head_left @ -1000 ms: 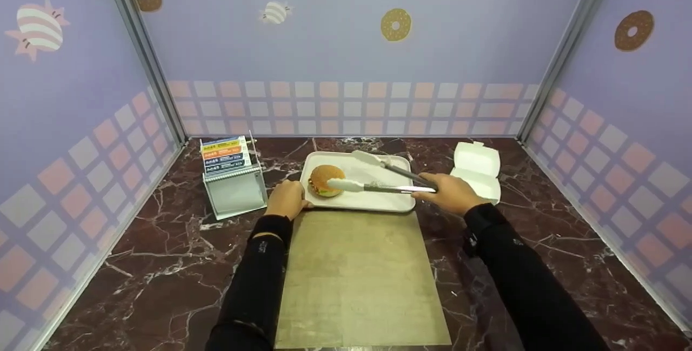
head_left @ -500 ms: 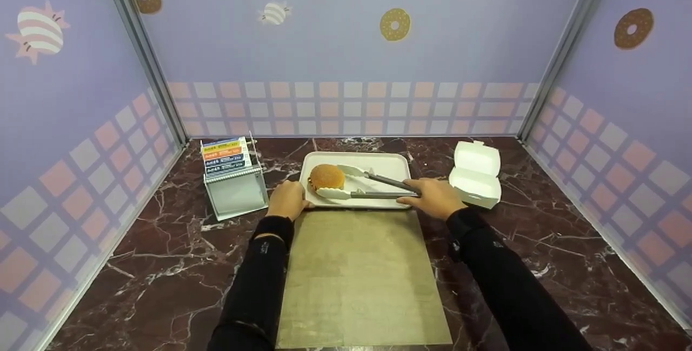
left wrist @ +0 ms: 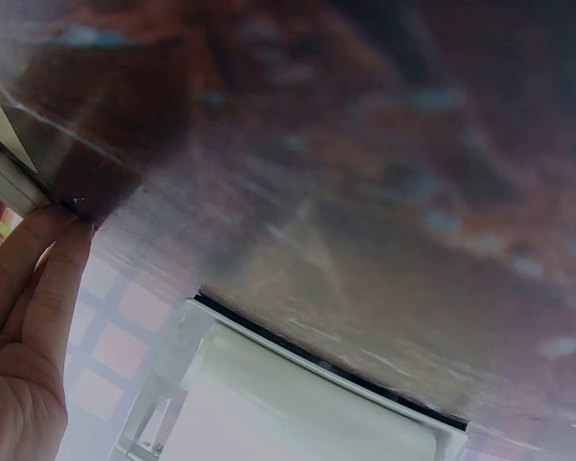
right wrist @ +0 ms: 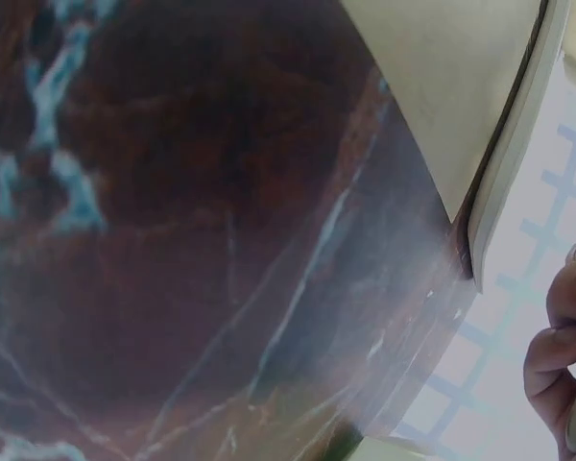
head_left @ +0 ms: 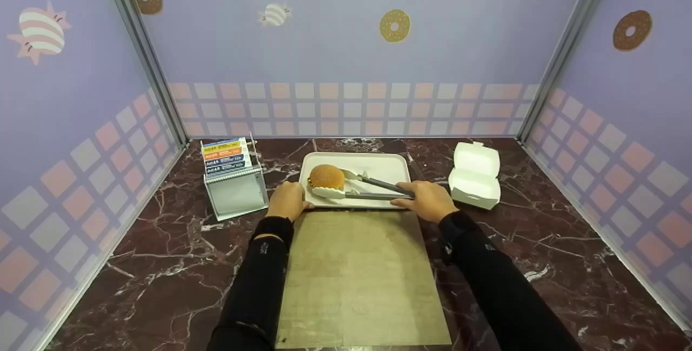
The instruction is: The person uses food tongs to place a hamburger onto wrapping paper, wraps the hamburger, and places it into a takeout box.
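Note:
A hamburger (head_left: 326, 177) sits at the left end of a white tray (head_left: 378, 160). My right hand (head_left: 430, 199) grips the handles of a pair of tongs (head_left: 378, 196), whose pale scalloped tips lie on either side of the burger, one at its front and one at its right rear. Pinched at the tray's front left corner, the rim is held by my left hand (head_left: 287, 200); in the left wrist view, the left fingers (left wrist: 53, 279) touch the edge from below. Only part of the right hand (right wrist: 566, 336) shows in the right wrist view.
To the right stands a white takeaway box (head_left: 476, 175) with its lid up. A wire rack (head_left: 235, 194) holding several coloured packets (head_left: 223, 156) is on the left. A beige mat (head_left: 362, 280) lies in front of the tray on the marbled counter (head_left: 157, 280). Patterned walls enclose the counter.
My right hand has moved left and slightly down with the tongs. Their tips went from above the tray to around the burger and drew closer together. The left hand stayed at the tray.

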Demonstrator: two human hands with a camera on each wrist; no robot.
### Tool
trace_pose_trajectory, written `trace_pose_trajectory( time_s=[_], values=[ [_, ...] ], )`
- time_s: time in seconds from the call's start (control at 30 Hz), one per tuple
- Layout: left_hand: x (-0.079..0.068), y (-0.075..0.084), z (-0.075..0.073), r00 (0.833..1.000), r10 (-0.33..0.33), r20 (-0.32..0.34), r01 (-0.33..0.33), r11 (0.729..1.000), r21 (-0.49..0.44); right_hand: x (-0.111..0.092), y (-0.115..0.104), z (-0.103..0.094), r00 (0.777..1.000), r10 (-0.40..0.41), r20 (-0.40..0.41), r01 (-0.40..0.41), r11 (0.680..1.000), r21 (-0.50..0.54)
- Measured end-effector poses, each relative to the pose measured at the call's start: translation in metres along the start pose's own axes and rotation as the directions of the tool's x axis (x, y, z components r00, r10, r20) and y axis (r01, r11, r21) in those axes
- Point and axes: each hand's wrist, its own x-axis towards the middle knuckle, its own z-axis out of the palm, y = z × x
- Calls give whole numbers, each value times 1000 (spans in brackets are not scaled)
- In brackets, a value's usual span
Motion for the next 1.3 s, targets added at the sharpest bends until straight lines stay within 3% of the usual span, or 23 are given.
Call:
trace_pose_trajectory(
  time_s=[0.23, 0.47, 0.67, 0.83, 0.93, 1.07, 1.2, 1.3],
  values=[
    [-1, 0, -5, 999, -10, 42, 11, 1000, -23, -4, 4, 2, 999, 2, -40, -1, 1000, 24],
    [-6, 0, -10, 997, 52, 65, -49, 997, -55, -12, 21, -6, 997, 15, -76, -10, 998, 60],
    [-23, 3, -20, 982, 74, 173, -68, 997, -41, -26, 40, -19, 997, 18, -81, -12, 997, 73],
    [-44, -4, -37, 973, 140, 182, -132, 990, -55, -36, 47, -34, 995, -4, -99, 10, 998, 57],
    [-61, -7, -47, 942, 217, 255, -204, 976, -76, -45, 49, -44, 995, -17, -100, 22, 999, 49],
    [-83, -9, -55, 862, 305, 406, -277, 952, -126, -56, 52, -58, 996, -15, -93, 19, 999, 37],
    [-98, -8, -58, 794, 324, 514, -293, 945, -143, -67, 55, -68, 997, -13, -82, 16, 999, 35],
    [-104, -6, -58, 771, 307, 559, -288, 950, -125, -74, 56, -73, 997, -28, -67, 31, 998, 45]
  ],
)
